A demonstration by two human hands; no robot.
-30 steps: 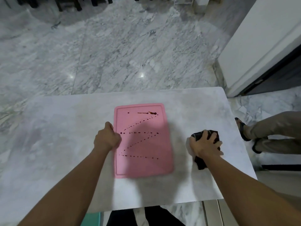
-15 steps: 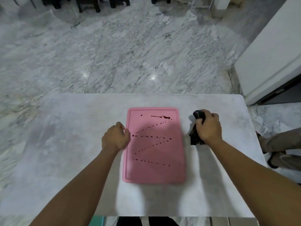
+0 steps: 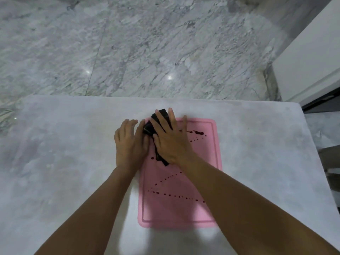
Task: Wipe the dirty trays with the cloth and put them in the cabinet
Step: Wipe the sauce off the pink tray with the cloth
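Observation:
A pink tray (image 3: 207, 162) lies flat on the marble table (image 3: 64, 162), marked with zigzag lines of dark red drops. My right hand (image 3: 171, 142) presses a black cloth (image 3: 150, 127) flat onto the tray's far left corner, fingers spread over it. My left hand (image 3: 129, 144) rests palm down on the table at the tray's left edge, its fingers touching the cloth and the tray's rim. Part of the cloth sticks out beyond the tray's far edge and below my right palm.
The table's far edge runs across the middle of the view, with marble floor (image 3: 147, 43) beyond. A white cabinet or wall panel (image 3: 312, 57) stands at the right. Part of a seated person's leg (image 3: 331, 155) shows past the table's right edge.
My right hand carried the black cloth from the table right of the tray onto the tray's far left corner and flattened over it. My left hand opened and stayed at the left edge.

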